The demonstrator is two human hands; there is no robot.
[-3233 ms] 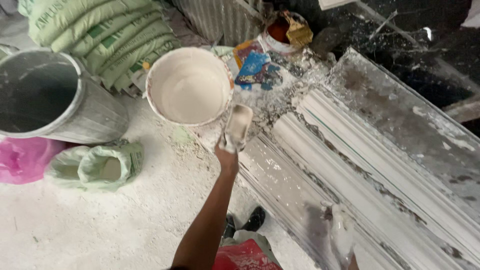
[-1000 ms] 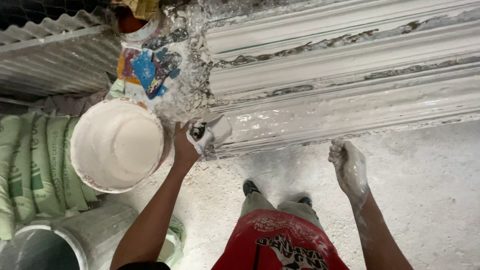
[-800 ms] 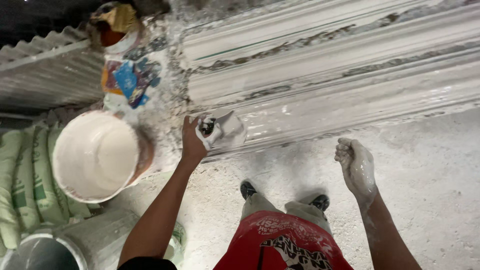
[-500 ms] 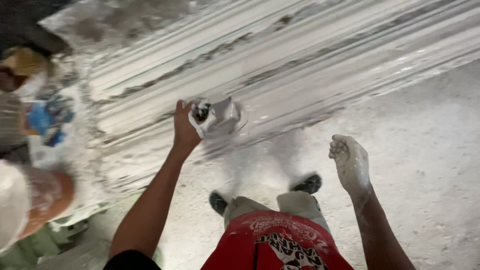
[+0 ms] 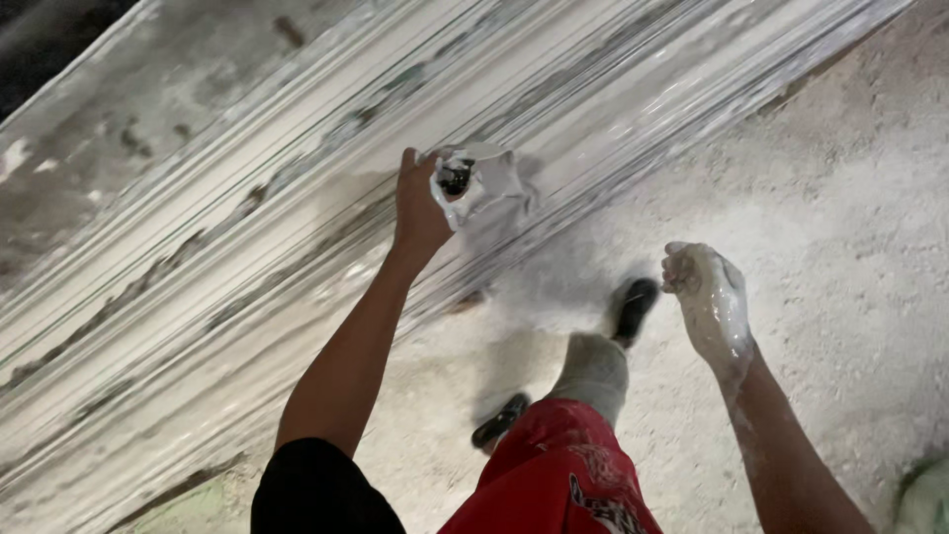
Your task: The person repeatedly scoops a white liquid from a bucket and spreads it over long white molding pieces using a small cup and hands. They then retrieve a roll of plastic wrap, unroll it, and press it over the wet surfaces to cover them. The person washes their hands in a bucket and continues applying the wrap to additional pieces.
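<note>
Light falls brightest on the right part of the frame, where the powdery white floor [image 5: 840,227] and the plaster-coated right hand [image 5: 710,302] nearly wash out. The top left corner sinks into near black. A soft wet sheen runs along the ridges of the long white moulding [image 5: 297,247]. Motion blur smears the moulding's grooves into streaks, heaviest toward the left edge and bottom left corner. The left hand [image 5: 420,213] and the cup [image 5: 479,188] it grips are soft-edged. Shadows under the legs are faint and diffuse.
</note>
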